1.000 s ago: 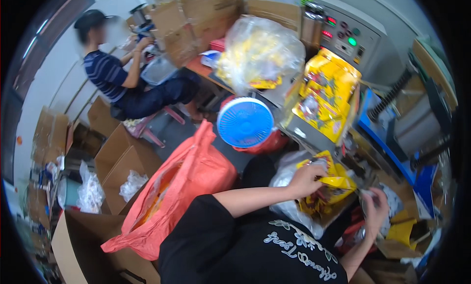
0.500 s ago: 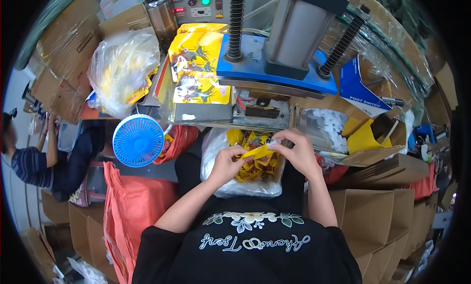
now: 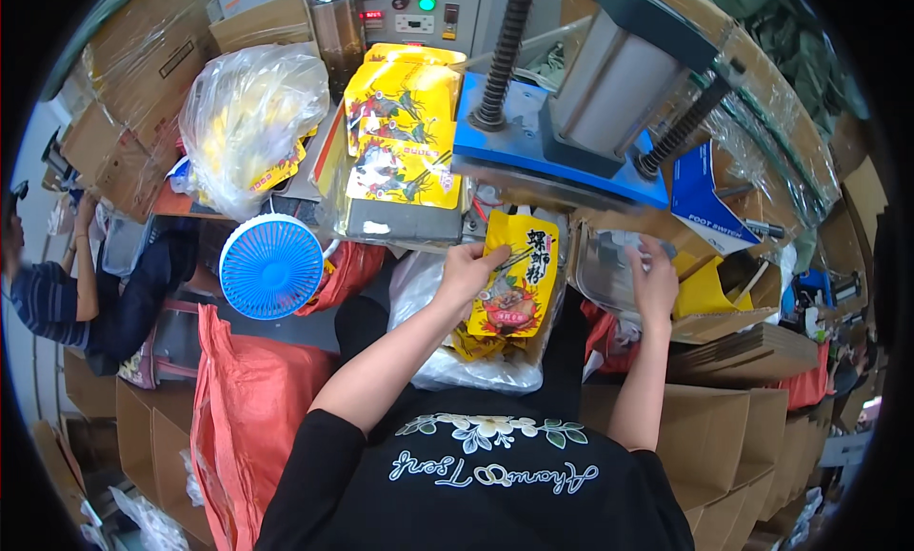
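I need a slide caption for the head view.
Left hand holding a yellow pouch, right hand at a clear tray, near a blue press.

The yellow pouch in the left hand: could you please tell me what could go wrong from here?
The left hand grips the yellow pouch near one side edge, so it might slip or twist. The blue press appears close beyond the pouch; fingers could be pinched if they came under it while it moved. The right hand is at the clear tray, so a knock might shift it.
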`<state>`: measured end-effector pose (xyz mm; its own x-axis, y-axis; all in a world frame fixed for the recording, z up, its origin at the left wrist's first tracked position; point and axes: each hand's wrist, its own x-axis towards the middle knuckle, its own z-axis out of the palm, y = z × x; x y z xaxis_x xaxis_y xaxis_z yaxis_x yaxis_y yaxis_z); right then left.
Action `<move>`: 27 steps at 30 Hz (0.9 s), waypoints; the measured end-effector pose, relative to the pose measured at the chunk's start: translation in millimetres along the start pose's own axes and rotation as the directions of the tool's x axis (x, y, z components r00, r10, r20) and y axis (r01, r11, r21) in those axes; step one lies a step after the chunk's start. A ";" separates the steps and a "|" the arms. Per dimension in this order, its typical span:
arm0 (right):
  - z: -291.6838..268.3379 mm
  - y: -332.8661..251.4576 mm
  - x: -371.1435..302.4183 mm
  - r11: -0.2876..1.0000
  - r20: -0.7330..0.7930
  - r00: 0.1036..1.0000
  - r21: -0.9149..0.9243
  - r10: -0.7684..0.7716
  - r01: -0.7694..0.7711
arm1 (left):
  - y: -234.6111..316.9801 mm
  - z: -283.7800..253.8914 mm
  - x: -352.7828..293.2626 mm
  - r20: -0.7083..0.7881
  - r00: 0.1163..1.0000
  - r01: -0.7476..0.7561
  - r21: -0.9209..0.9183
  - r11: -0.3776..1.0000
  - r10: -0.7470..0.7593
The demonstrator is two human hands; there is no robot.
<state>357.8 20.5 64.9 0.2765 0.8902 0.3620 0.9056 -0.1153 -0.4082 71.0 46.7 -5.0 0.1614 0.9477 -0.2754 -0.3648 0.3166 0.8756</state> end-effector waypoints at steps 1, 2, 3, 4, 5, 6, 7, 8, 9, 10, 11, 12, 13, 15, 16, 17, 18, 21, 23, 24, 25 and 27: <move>5.4 18.5 1.3 1.000 -0.004 1.000 -0.003 -0.007 0.007 | 3.4 3.2 0.8 0.021 0.999 0.027 -0.104 0.994 -0.025; 13.4 34.5 2.3 0.992 -0.016 0.999 -0.120 -0.038 0.036 | 4.8 2.7 1.0 0.020 1.000 0.020 -0.110 0.994 -0.018; 14.8 34.7 3.1 0.970 -0.025 0.997 -0.236 -0.068 0.060 | 4.6 2.4 1.1 0.022 0.999 0.040 -0.133 0.990 -0.037; 18.4 34.4 2.8 0.969 -0.025 0.997 -0.236 -0.073 0.065 | 4.9 1.7 2.0 0.025 0.998 0.060 -0.153 0.986 -0.057; 25.4 32.0 0.9 0.979 -0.005 0.996 -0.186 -0.087 0.085 | 6.3 0.1 4.8 0.022 0.998 0.057 -0.154 0.986 -0.054; 31.0 25.0 -3.7 0.986 0.020 0.995 -0.135 -0.098 0.100 | 7.7 -2.7 5.9 0.015 0.999 0.036 -0.024 0.999 -0.035; 38.9 19.3 -4.7 0.991 0.033 0.992 -0.062 -0.121 0.122 | 10.4 -6.7 7.2 0.009 1.000 0.016 0.109 0.994 -0.017; 43.0 14.9 -5.0 0.991 0.041 0.992 -0.055 -0.118 0.121 | 17.7 -15.7 10.9 0.041 0.991 -0.131 0.333 0.934 0.125; 45.6 11.3 -6.0 0.985 0.044 0.987 -0.060 -0.157 0.159 | 30.6 -27.1 16.6 0.110 0.963 -0.268 0.535 0.801 0.248; 47.4 7.3 -5.9 0.977 0.047 0.978 -0.058 -0.202 0.204 | 39.5 -40.9 25.7 0.123 0.906 -0.416 0.439 0.796 0.405; 46.5 5.6 -6.1 0.978 0.053 0.978 -0.043 -0.201 0.204 | 46.2 -54.4 28.7 0.026 0.861 -0.385 0.686 0.617 0.508; 41.7 9.3 -6.1 0.983 0.116 0.976 0.018 -0.185 0.184 | 64.7 -56.8 26.0 -0.019 0.789 -0.290 0.870 0.398 0.615; 39.0 9.2 -4.3 0.981 0.181 0.965 0.088 -0.188 0.174 | 67.8 -77.4 31.0 0.188 0.612 -0.389 0.918 0.084 0.768; 35.6 18.0 -3.1 0.969 0.161 0.958 0.106 -0.237 0.222 | 55.8 -98.7 14.2 0.260 0.726 -0.242 0.963 -0.118 0.636; 33.4 23.9 -2.1 0.969 0.194 0.967 0.214 -0.165 0.122 | 49.9 -96.7 -0.3 0.292 0.697 -0.282 0.951 -0.124 0.654; 30.0 27.5 -3.9 0.950 0.237 0.967 0.311 -0.090 0.012 | 43.9 -99.7 -10.6 0.291 0.698 -0.285 0.951 -0.118 0.654; 25.9 27.8 -6.2 0.908 0.242 0.970 0.410 -0.016 -0.088 | 39.0 -104.0 -19.0 0.284 0.704 -0.285 0.953 -0.107 0.651; 16.2 20.2 -8.1 0.884 0.089 0.993 0.467 -0.082 0.031 | 47.8 -109.7 -26.2 0.069 0.658 -0.298 0.938 0.176 0.750; 11.0 -3.2 -11.0 0.865 0.124 0.992 0.501 -0.027 -0.039 | 62.6 -86.3 -37.3 0.074 0.689 -0.440 0.834 0.334 0.721; 14.8 -13.0 -13.0 0.867 0.109 0.993 0.498 -0.038 -0.021 | 63.3 -75.0 -48.1 0.033 0.785 -0.457 0.705 0.543 0.619; 17.9 -31.8 -14.4 0.845 0.127 0.989 0.535 -0.076 -0.004 | 52.6 -76.5 -53.5 0.004 0.864 -0.396 0.624 0.674 0.504; 15.4 -64.6 -23.9 0.813 0.161 0.976 0.581 -0.149 0.029 | 38.2 -58.4 -60.5 0.023 0.919 -0.333 0.581 0.743 0.394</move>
<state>287.7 13.5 69.7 0.0827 0.9567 0.2792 0.5575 0.1878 -0.8087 -6.3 3.9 21.9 0.0254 0.9945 0.1011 0.2079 -0.1042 0.9726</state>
